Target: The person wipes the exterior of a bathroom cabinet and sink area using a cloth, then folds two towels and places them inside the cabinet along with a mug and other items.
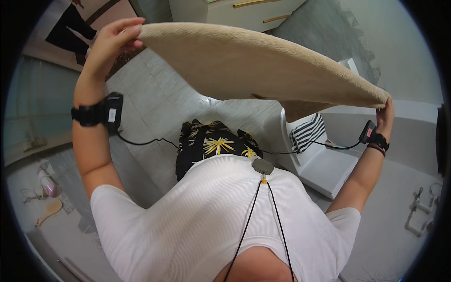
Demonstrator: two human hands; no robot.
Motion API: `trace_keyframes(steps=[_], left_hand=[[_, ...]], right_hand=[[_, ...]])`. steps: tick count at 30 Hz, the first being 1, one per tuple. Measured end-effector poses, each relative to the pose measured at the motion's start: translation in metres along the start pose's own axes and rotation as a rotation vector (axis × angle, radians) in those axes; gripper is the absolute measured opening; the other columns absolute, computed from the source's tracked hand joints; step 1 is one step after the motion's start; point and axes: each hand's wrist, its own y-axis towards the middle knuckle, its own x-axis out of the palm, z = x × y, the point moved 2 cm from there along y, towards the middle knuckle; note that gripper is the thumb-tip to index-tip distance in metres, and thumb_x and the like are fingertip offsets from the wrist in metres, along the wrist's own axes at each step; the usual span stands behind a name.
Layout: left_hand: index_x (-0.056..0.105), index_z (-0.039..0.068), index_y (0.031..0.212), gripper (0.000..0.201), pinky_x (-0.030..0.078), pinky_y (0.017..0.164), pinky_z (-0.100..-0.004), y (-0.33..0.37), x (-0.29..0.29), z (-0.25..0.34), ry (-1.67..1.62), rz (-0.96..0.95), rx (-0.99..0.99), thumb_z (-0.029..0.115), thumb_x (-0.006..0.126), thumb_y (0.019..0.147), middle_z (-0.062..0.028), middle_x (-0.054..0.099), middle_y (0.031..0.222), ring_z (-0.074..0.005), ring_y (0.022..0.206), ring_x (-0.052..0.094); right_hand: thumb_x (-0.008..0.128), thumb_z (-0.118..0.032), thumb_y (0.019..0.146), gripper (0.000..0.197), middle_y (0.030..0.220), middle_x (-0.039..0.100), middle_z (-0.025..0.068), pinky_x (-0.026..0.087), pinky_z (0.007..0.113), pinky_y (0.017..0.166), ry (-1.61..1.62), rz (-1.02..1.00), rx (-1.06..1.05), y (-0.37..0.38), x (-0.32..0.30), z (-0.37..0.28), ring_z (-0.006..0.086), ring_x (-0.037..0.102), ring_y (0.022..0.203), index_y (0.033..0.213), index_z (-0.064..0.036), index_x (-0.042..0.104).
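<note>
A beige, short-piled mat (249, 66) stretches between my raised hands, its fuzzy edge up and its lower part hanging over the floor. My left hand (123, 35) pinches one corner at the upper left. On the right, my right hand (386, 115) grips the opposite corner, lower and farther out; its fingers are partly hidden by the mat. A black strapped device with a cable sits on each forearm or wrist. Part of the mat's lower edge droops in a flap above a white bench-like ledge.
Below the mat's right end, a black-and-white striped cloth (307, 133) lies on a white ledge (331, 169) beside a bathtub (401, 141). A hairbrush (49, 211) and a hair dryer (48, 183) rest at the left. A cabinet (235, 10) with gold handles stands ahead over grey floor tiles (145, 89).
</note>
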Motion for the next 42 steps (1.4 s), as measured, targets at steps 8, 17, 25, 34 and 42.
trace_keyframes(steps=[8,17,25,34,42], left_hand=[[0.052,0.004,0.107,0.029,0.046,0.065,-0.0188,0.010,0.057,0.023,-0.267,-0.222,0.024,0.018,0.048,0.083,-0.0038,0.060,0.086,-0.0073,0.073,0.059],[0.053,-0.001,0.104,0.032,0.047,0.065,-0.0213,0.006,0.063,0.032,-0.202,-0.382,0.162,0.017,0.049,0.079,-0.0078,0.058,0.087,-0.0107,0.064,0.059],[0.057,-0.003,0.098,0.027,0.045,0.053,-0.0199,0.030,0.067,0.009,0.168,-0.156,0.287,0.005,0.045,0.075,-0.0080,0.059,0.074,-0.0087,0.057,0.056],[0.059,-0.003,0.081,0.019,0.046,0.053,-0.0239,0.043,0.037,-0.055,0.457,0.016,-0.004,0.014,0.054,0.075,-0.0086,0.061,0.070,-0.0123,0.053,0.057],[0.055,0.008,0.081,0.015,0.041,0.059,-0.0186,0.019,0.035,-0.050,-0.304,-0.051,-0.271,0.023,0.054,0.080,0.0001,0.057,0.077,-0.0079,0.063,0.055]], right_hand=[[0.051,-0.029,0.081,0.028,0.097,0.053,-0.0007,0.035,0.029,0.078,-0.224,0.245,0.145,0.019,-0.027,0.028,0.0126,0.049,0.089,0.101,-0.0098,0.050],[0.052,-0.027,0.080,0.024,0.094,0.056,0.0013,0.038,0.027,0.072,-0.061,0.316,0.185,0.020,-0.062,0.027,0.0136,0.052,0.086,0.098,-0.0099,0.052],[0.053,-0.026,0.079,0.026,0.097,0.055,0.0037,0.040,0.031,0.076,-0.024,0.359,0.168,0.009,-0.085,0.033,0.0161,0.051,0.091,0.096,-0.0071,0.051],[0.046,-0.029,0.085,0.034,0.103,0.054,0.0058,0.038,0.031,0.082,-0.295,0.191,0.073,-0.007,-0.064,0.056,0.0175,0.051,0.095,0.105,-0.0029,0.050],[0.043,-0.027,0.086,0.031,0.106,0.053,0.0088,0.039,0.032,0.083,0.067,0.306,0.107,-0.028,-0.080,0.071,0.0208,0.050,0.097,0.106,-0.0032,0.049]])
